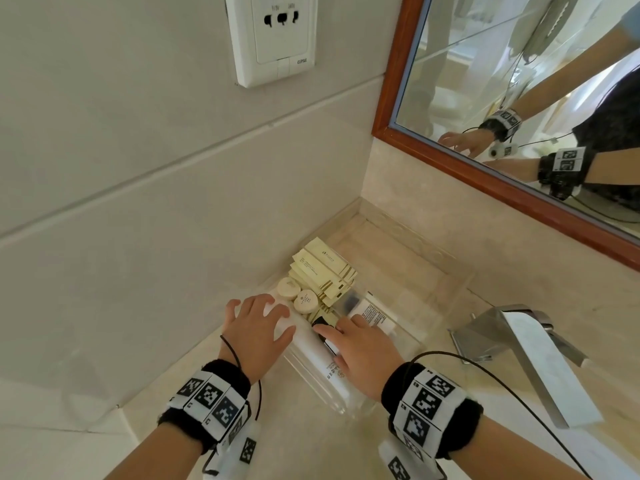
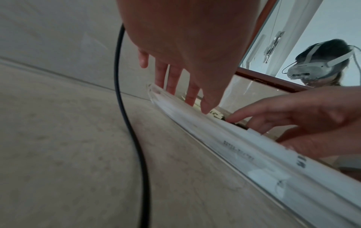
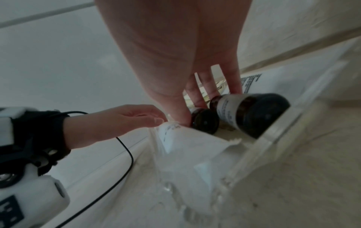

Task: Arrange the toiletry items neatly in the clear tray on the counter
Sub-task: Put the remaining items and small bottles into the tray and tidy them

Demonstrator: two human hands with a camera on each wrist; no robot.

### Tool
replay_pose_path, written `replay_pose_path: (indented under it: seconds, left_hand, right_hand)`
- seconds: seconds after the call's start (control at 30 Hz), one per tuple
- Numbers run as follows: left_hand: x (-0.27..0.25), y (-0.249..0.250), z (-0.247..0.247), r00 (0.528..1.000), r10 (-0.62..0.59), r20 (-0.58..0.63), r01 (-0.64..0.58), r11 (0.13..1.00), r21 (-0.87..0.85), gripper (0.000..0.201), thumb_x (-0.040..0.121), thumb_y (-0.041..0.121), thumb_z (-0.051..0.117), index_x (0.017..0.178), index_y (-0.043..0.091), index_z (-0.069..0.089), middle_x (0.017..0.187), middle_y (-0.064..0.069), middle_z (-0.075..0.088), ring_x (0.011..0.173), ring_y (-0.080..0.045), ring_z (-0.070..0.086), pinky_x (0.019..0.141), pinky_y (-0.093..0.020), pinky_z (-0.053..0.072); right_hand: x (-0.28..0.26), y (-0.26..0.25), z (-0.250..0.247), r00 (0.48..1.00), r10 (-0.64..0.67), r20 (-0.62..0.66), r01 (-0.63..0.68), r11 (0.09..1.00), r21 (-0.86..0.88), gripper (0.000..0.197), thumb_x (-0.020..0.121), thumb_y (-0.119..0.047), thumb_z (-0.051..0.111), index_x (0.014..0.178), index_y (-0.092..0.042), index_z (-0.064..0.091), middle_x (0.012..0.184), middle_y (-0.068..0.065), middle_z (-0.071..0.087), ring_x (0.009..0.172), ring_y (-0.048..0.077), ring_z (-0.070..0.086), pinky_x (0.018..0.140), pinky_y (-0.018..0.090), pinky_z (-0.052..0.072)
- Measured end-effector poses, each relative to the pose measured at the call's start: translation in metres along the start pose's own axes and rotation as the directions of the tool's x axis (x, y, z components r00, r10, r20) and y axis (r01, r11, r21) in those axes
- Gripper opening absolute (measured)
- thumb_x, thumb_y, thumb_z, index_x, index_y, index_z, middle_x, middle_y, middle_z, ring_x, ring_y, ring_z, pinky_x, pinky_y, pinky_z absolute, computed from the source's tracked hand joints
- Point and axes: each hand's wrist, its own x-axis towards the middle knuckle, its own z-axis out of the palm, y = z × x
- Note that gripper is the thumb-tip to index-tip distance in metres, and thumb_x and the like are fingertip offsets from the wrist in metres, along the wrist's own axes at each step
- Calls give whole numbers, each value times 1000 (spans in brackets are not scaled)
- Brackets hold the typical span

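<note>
A clear tray (image 1: 349, 408) sits in the counter's corner. It holds a stack of cream sachets (image 1: 325, 268), a round soap (image 1: 288, 288), a heart-shaped soap (image 1: 306, 301), long white packets (image 1: 322, 362) and two dark bottles lying on their sides. My left hand (image 1: 263, 306) rests flat on the white packets (image 2: 244, 148) at the tray's left side, fingers straight and spread. My right hand (image 1: 341, 325) reaches into the tray. Its straight thumb and fingers touch the small dark bottle (image 3: 204, 121), beside the larger labelled bottle (image 3: 252, 114).
A tiled wall with a socket plate (image 1: 273, 36) stands to the left. A wood-framed mirror (image 1: 485, 174) hangs behind the counter. The chrome tap (image 1: 519, 344) sits to the right of the tray. Beige counter (image 1: 519, 445) runs in front of it.
</note>
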Motion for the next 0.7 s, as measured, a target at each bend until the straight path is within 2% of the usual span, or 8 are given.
replay_pose_path:
  seconds: [0.1,0.17,0.2,0.27,0.33,0.43,0.53,0.7]
  left_hand:
    - [1,1,-2,1000,-16,12,16,1000,13,40,72,52,40,76,27,71,88,-2,69,79,-22,69,84,-36,27]
    - [2,-2,-3,999,-47,18,47,999,12,43,73,52,40,79,24,72,90,-5,69,80,-24,69,84,-36,31]
    - [1,-3,-3,997,-66,32,66,998,6,46,74,51,39,83,21,72,93,-7,69,82,-25,68,84,-38,37]
    - [-2,-7,-3,993,-92,71,92,996,0,51,78,50,36,92,17,73,99,-9,68,88,-27,68,81,-41,48]
    - [-5,-8,-4,989,-93,114,96,995,-14,60,88,55,27,97,16,72,103,-10,67,93,-28,66,78,-42,51]
    - [-7,-9,-7,985,-84,153,88,996,-20,82,92,63,4,100,19,72,106,-9,68,98,-27,65,77,-42,51]
    - [-8,-11,-7,981,-78,178,80,997,-6,84,90,67,2,102,22,72,107,-7,68,100,-28,65,78,-44,51]
    - [-7,-12,-8,971,-85,222,85,996,9,84,89,68,1,99,24,71,104,-6,68,99,-29,65,81,-45,45]
  right_hand:
    - [-4,2,3,998,15,-57,-13,999,40,50,98,-22,42,146,-25,29,132,7,49,121,26,45,100,39,38]
    - [-7,6,1,988,52,-144,-41,996,80,47,94,-21,50,140,-22,42,127,4,55,119,24,51,100,37,42]
    - [-9,10,-1,976,68,-205,-53,996,76,47,85,-19,63,131,-21,53,120,4,61,113,24,58,95,37,48]
    - [-12,22,1,952,115,-282,-108,993,40,54,53,-14,85,104,-20,70,100,4,71,94,26,69,78,36,58]
    - [-15,34,5,947,122,-297,-150,986,-72,52,36,-14,90,86,-19,76,91,3,74,90,29,72,74,39,59]
    - [-20,44,13,959,72,-275,-125,976,-180,52,31,-17,89,82,-18,78,94,4,76,98,33,71,81,49,56]
    - [-22,44,18,957,79,-279,-139,969,-204,57,31,-17,89,86,-18,78,97,6,76,104,35,69,86,57,51]
    - [-22,43,20,950,110,-293,-163,973,-164,54,31,-17,87,84,-21,77,84,1,77,102,31,70,88,55,50]
